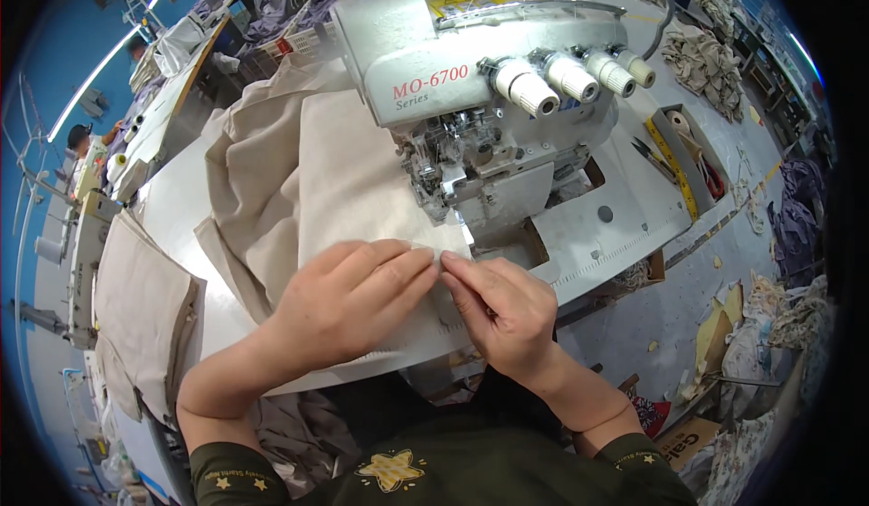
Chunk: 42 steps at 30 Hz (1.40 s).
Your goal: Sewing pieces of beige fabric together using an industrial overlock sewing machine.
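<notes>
A beige fabric panel [348,180] lies on the sewing table, its front end under the presser foot area of a white overlock sewing machine [434,81]. My left hand [358,298] rests on the panel just in front of the machine, fingers stretched out and its thumb hidden. Right beside it, my right hand [507,311] pinches the panel's right edge between thumb and index finger. The fingertips of both hands nearly meet. More of the beige fabric lies in loose folds to the left of the flat part.
A stack of folded beige pieces [145,298] sits at the table's left edge. To the right, an open box [692,144] has a yellow tape measure [674,167] and dark snips [654,157] beside it. Scraps and cloth heaps [801,207] lie farther right.
</notes>
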Motion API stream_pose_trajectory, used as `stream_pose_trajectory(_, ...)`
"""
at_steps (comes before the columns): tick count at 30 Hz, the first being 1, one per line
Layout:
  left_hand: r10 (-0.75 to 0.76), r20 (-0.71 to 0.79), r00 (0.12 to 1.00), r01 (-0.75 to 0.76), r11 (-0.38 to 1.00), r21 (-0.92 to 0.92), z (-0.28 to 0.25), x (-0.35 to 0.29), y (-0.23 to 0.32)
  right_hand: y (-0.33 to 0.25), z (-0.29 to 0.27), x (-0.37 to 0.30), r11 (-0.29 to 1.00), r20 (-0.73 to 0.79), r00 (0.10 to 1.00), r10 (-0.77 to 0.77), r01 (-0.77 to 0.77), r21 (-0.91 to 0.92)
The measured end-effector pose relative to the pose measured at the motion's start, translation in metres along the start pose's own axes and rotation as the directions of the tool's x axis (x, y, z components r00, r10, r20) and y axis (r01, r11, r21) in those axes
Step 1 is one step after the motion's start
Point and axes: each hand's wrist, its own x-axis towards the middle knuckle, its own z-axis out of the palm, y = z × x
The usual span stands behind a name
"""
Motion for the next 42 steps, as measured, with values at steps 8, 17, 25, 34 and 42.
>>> stream_pose_trajectory(8,0.077,-0.085,0.993,-0.066,0.989,0.131,0.004,-0.005,0.002,-0.005,0.0,0.001,0.999,-0.012,1.0,-0.024,0.024,-0.022)
stream_pose_trajectory(17,-0.1,-0.065,0.993,0.1,0.995,-0.001,0.006,0.009,-0.024,-0.004,-0.005,-0.008,0.999,-0.022,0.999,0.028,-0.028,-0.014)
stream_pose_trajectory(25,-0.237,-0.084,0.968,0.242,0.969,0.044,0.018,0.008,-0.043,0.018,0.004,-0.032,0.99,-0.017,0.997,0.08,-0.082,-0.116)
stream_pose_trajectory(34,-0.459,-0.109,0.882,0.458,0.888,-0.031,0.013,-0.01,-0.028,0.022,0.008,-0.032,0.989,-0.005,0.995,0.097,-0.097,-0.108)
stream_pose_trajectory(42,-0.589,0.055,0.806,0.592,0.805,-0.042,-0.005,-0.085,-0.002,0.023,0.011,-0.039,0.976,-0.01,0.986,0.169,-0.169,-0.139)
